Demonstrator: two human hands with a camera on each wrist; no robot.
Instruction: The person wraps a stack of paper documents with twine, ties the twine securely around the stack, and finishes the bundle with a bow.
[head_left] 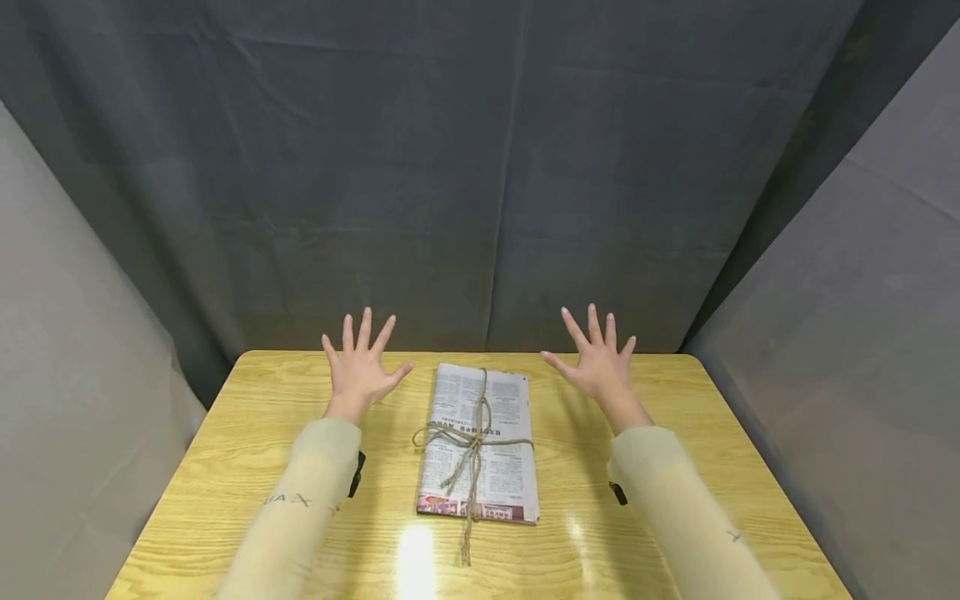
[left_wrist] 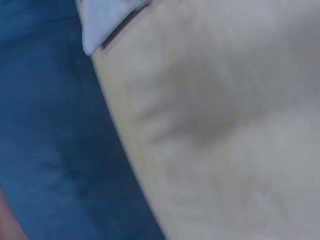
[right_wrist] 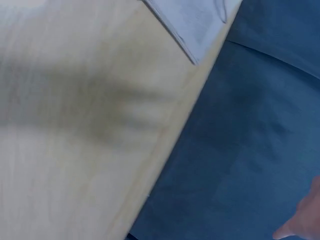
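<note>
A flat stack of folded newspapers (head_left: pixel 450 483) lies on the wooden table. Twine (head_left: pixel 476 440) crosses over it both ways and is tied in a bow in the middle, its loose ends hanging past the near edge. My left hand (head_left: pixel 358 373) is held above the table to the left of the bundle, fingers straight and spread. On the other side, my right hand (head_left: pixel 602 367) is spread the same way. Neither hand touches anything. Only a corner of the newspapers (right_wrist: pixel 192 35) shows in the right wrist view, with a bit of my right hand at the edge.
Behind the table (head_left: pixel 247 467) hangs a dark grey curtain (head_left: pixel 360 167). Pale cloth panels stand on the left (head_left: pixel 67 375) and right (head_left: pixel 840 333). Light glares off the tabletop near its front.
</note>
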